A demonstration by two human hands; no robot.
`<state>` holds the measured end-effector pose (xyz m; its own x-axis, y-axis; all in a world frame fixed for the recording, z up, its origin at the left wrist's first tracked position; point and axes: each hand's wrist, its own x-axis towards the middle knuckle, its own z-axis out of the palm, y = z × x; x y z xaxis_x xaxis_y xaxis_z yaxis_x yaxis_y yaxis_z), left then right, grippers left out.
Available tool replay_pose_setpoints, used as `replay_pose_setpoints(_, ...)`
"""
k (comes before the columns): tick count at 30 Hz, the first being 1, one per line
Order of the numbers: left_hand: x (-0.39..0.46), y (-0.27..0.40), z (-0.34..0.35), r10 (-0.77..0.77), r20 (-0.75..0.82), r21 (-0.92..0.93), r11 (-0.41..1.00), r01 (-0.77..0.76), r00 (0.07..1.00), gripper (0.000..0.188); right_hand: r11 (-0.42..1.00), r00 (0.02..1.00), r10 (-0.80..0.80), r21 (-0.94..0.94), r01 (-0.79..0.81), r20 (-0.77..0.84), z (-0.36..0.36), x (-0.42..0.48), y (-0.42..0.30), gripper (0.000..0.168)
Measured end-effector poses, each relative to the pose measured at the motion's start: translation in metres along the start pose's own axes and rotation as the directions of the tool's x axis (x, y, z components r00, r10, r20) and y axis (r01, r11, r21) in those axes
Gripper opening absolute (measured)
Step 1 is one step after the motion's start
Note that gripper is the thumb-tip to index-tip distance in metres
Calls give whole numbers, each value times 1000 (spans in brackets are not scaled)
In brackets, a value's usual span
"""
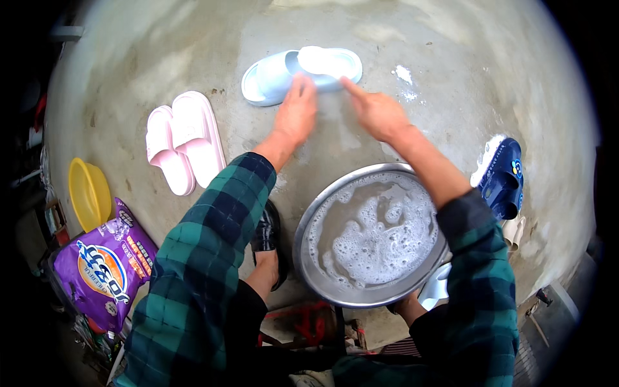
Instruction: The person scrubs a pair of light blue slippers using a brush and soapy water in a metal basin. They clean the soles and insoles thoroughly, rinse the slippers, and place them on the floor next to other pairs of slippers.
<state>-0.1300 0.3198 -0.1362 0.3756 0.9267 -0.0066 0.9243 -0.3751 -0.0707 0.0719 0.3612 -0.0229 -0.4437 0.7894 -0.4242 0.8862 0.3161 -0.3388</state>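
Observation:
A light blue slipper [275, 72] lies on its sole on the concrete ground in front of me. A bright white mass [321, 59] covers part of its opening and footbed; glare hides whether it is foam or paper. My left hand [296, 113], blurred, has its fingertips at the slipper's near side, around the edge of the strap. With the index finger stretched out, my right hand [379, 113] reaches the near edge of the white mass close to one end of the slipper. Its other fingers are curled, and what they may pinch is hidden.
A steel basin [319, 290] of sudsy water stands below my right forearm. Left are pink slippers [186, 140], a yellow basin [89, 193] and a purple detergent bag [104, 271]. A navy slipper [503, 179] with white foam stands right. White residue [404, 75] spots the ground.

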Motion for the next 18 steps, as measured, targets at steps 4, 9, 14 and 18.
replay_pose_setpoints(4, -6, 2, -8, 18, -10, -3, 1000, -19, 1000, 55, 994, 999, -19, 105, 23, -42, -10, -27, 64, 44)
replay_pose_setpoints(9, 14, 15, -26, 26, -78, -72, 997, -31, 997, 60, 997, 993, 11, 77, -2, -118, 12, 16, 3, 44)
replay_pose_setpoints(14, 23, 0, -57, -113, 114, -385, 911, 149, 987, 42, 975, 984, 15, 220, 25, -178, 16, -15, 27, 44)
replay_pose_setpoints(18, 9, -21, -82, -41, 396, -374, 905, 202, 917, 34, 990, 993, 84, 103, -92, 80, -2, -41, -18, 44)
